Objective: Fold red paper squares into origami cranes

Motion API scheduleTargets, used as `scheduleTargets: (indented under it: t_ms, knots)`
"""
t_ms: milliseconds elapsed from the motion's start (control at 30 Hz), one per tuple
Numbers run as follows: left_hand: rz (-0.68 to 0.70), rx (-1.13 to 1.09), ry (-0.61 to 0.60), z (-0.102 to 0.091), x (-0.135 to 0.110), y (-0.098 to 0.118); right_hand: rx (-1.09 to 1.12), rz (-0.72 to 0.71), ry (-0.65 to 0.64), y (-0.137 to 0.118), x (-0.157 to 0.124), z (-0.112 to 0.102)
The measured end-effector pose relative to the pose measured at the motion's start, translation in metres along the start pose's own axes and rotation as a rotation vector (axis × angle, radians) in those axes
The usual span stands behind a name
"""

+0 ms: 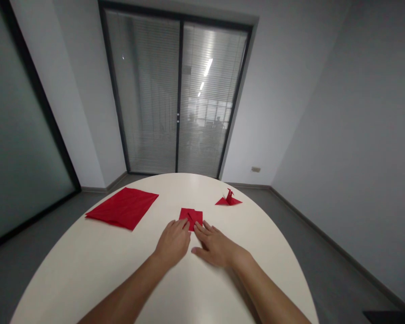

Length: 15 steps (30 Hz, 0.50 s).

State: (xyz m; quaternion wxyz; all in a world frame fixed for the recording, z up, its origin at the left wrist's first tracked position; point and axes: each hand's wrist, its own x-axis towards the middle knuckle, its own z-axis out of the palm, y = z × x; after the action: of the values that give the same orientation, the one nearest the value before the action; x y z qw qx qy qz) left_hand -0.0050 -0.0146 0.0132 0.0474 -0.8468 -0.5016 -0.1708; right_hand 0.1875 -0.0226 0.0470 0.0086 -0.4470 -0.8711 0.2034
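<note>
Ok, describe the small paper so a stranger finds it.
Start at the white table. Midway across it, the left hand and right hand touch the paper. It lies flat, unlike the bird, and is far smaller than the sheet at left.

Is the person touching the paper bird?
No, the left hand and right hand are at the folded paper, apart from the bird.

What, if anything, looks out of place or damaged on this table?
Nothing stands out: no visible spills or tears. The left hand and right hand touch folded red paper, larger red paper lies to their left, and a red origami crane sits farther right, wings spread.
</note>
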Motion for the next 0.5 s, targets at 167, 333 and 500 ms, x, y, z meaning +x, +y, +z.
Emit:
scheduleTargets:
  t_ms: [167, 333, 500]
  knots:
    - [-0.043, -0.078, 0.022, 0.006, 0.000, -0.008, -0.038, -0.138, 0.136, -0.001, 0.002, -0.005]
    - [-0.042, -0.175, 0.004, 0.004, 0.002, -0.012, -0.004, -0.212, 0.238, 0.004, 0.007, -0.005]
    - [-0.053, -0.275, -0.017, -0.001, 0.002, -0.014, 0.139, -0.173, 0.393, 0.016, 0.015, 0.006]
